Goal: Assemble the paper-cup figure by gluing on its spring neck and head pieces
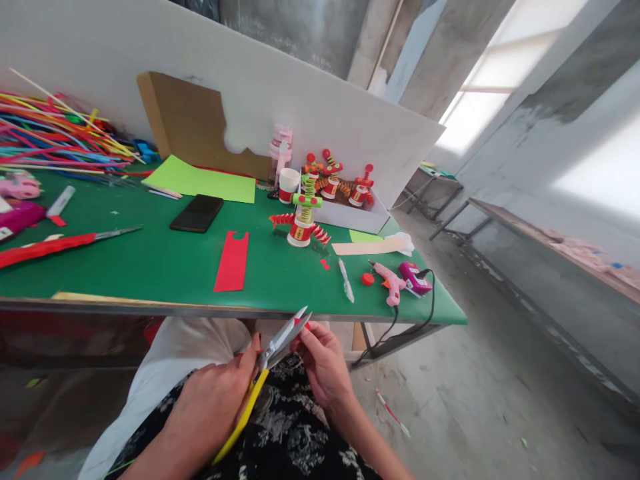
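Note:
Above my lap, just before the table's front edge, my left hand point(217, 393) grips the scissors point(244, 415), whose yellow handle runs down along my palm. The scissor blades point up and to the right, slightly apart. My right hand point(323, 360) pinches a small piece of red paper point(302, 324) by the blade tips; my fingers cover part of it. On the table beyond lies a red paper strip point(233, 263) with a rounded notch cut in its top end. A paper-cup figure point(301, 233) with folded red arms and a green head part stands farther back.
A pink glue gun point(391, 283), its cord hanging over the edge, lies at right by a red disc point(367, 279) and a pen point(346, 280). Similar figures fill a white box point(345, 217). Behind left are a phone point(197, 213), green paper point(200, 180) and pipe cleaners point(55, 137).

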`<state>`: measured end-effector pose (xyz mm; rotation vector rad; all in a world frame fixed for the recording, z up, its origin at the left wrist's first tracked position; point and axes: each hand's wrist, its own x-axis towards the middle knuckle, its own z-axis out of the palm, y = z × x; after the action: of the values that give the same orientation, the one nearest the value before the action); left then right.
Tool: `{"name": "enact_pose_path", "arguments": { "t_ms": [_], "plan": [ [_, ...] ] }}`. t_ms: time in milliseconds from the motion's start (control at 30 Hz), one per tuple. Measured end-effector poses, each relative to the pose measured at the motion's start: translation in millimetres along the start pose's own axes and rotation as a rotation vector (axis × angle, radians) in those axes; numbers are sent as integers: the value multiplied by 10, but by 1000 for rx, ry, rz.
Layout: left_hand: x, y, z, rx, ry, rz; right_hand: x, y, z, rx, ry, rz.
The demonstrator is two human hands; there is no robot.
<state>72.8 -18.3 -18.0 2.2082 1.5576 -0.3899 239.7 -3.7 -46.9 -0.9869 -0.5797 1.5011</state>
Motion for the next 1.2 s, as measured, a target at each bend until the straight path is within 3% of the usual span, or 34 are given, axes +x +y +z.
{"name": "enact_pose_path", "arguments": {
  "t_ms": [1200],
  "plan": [
    [-1, 18, -7, 16, -24, -2, 32, -62, -66, -23, 12, 19]
  ]
}}
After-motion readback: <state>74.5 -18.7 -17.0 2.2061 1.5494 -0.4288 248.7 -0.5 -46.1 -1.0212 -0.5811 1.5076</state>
